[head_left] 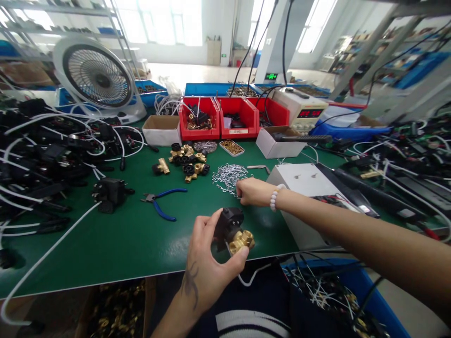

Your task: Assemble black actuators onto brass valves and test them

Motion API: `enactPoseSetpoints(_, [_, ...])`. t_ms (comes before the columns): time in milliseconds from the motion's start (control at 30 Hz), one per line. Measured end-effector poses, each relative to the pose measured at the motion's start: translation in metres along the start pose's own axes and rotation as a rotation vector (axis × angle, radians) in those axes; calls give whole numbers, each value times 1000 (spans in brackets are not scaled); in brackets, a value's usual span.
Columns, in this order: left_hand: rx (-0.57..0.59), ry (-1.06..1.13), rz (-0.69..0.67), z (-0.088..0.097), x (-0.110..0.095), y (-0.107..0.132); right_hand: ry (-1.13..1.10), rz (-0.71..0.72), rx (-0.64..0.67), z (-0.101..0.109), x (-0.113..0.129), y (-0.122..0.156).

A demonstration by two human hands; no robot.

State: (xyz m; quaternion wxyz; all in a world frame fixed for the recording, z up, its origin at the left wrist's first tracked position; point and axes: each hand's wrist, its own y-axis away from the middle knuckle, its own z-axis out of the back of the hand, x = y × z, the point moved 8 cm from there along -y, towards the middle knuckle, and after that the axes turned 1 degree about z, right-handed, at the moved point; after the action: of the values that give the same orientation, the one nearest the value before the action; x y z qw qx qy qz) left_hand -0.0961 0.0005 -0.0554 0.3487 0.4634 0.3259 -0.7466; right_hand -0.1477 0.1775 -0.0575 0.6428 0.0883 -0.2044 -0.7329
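Holding a black and brass valve (234,230) in the left hand (208,263), over the front part of the worktop (123,253). Using a wide grip pressed onto it, with thumb (239,260) on brass, fingers (211,223) on black. Tilted, with its long way sloping down-right to the brass end (243,241). Maybe held so to see the brass. Touching wire pins (228,174), probably heaped close for easy picking, with the curled right hand (255,191); cannot tell if pinching one.

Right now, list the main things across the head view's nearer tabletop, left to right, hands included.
Cabled black parts, single black unit, blue-handled pliers, left hand holding a black-and-brass part, right hand, pale grey box.
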Motion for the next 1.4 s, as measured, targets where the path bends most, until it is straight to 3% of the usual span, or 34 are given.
enactPoseSetpoints(200, [-31,-29,-29,6,-6,2,-199,98,-146,28,14,35])
enactPoseSetpoints(367, [-76,-102,-105,14,-23,8,-828,337,-243,52,40,90])
enactPoseSetpoints(433, [-88,-126,-133,16,-30,10,-925,366,-240,50,47,105])
enactPoseSetpoints(667, [-133,-181,-209,20,-49,15,-612,395,-461,58,59,130])
enactPoseSetpoints(900, [-155,-221,-242,23,-54,15,-644,381,-410,55,55,129])
enactPoseSetpoints(1100, [-144,-224,-280,22,-58,15,-523,434,-490,62,61,135])
enactPoseSetpoints(1267, [-104,-220,-269,21,-53,15,-633,412,-382,50,62,131])
enactPoseSetpoints(1400, [-72,-234,-245,17,-38,16,-659,434,-543,36,59,135])
